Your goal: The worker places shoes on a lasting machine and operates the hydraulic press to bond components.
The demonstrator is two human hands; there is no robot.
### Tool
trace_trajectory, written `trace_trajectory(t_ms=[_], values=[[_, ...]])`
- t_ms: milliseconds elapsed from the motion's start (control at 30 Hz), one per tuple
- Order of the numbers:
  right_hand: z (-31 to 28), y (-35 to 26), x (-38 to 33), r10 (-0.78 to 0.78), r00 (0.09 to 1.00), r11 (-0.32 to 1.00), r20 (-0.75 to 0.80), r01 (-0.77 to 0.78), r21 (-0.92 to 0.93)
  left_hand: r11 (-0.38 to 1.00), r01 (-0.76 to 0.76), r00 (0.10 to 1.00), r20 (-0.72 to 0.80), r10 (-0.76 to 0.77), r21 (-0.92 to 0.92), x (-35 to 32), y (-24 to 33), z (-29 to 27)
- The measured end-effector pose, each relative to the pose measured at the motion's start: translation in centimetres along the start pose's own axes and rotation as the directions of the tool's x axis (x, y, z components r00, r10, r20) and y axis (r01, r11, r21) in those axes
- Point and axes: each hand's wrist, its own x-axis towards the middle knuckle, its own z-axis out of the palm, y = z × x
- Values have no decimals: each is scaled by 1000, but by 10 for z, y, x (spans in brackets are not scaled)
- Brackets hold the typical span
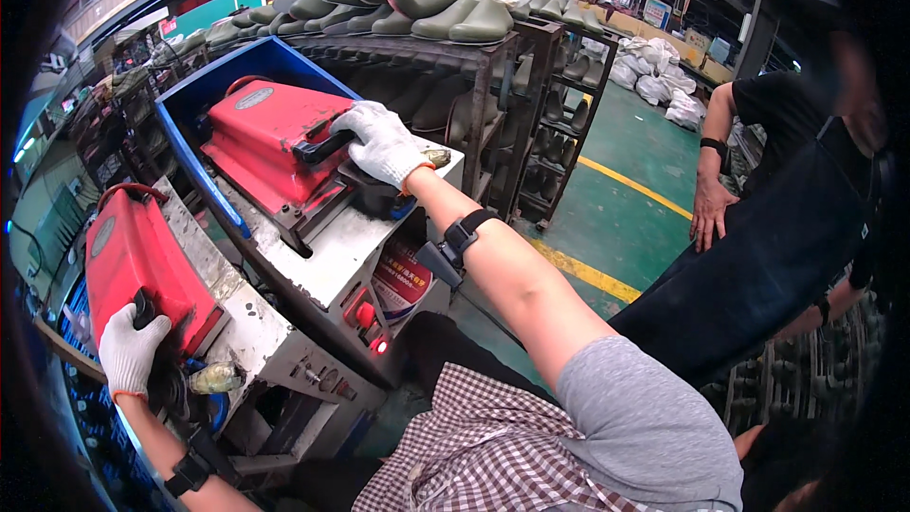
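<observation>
Two red metal machine covers stand side by side on white, scuffed machine bodies. My right hand [381, 144], in a white knit glove, is closed round the black handle [322, 148] of the right cover [270, 128]. At the lower left, my gloved left hand [131, 349] has its fingers round the black handle [144, 307] of the left cover [142, 256]. Both covers are down, and what lies under them is hidden. A yellowish, tape-wrapped knob [215, 378] sits next to the left cover. Blue panels [194, 166] surround the right cover.
Dark green shoe lasts [427, 19] are piled on a rack [488, 66] behind the machines. A lit red button [381, 346] is on the right machine's front. At the right, a person in dark clothes [758, 237] is close by. White sacks [654, 71] lie farther back.
</observation>
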Motion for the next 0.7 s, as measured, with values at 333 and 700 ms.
trace_trajectory(t_ms=[333, 700], values=[[-12, -15, 2, 21, 1000, 1000, 5, -21, -2, 996, -88, 992, 92, 86, 13, 2, -7, -6], [32, -240, -35, -272, 806, 705, 525, -204, 679, 997, -81, 944, 318, 83, -17, 4, -26, -28]])
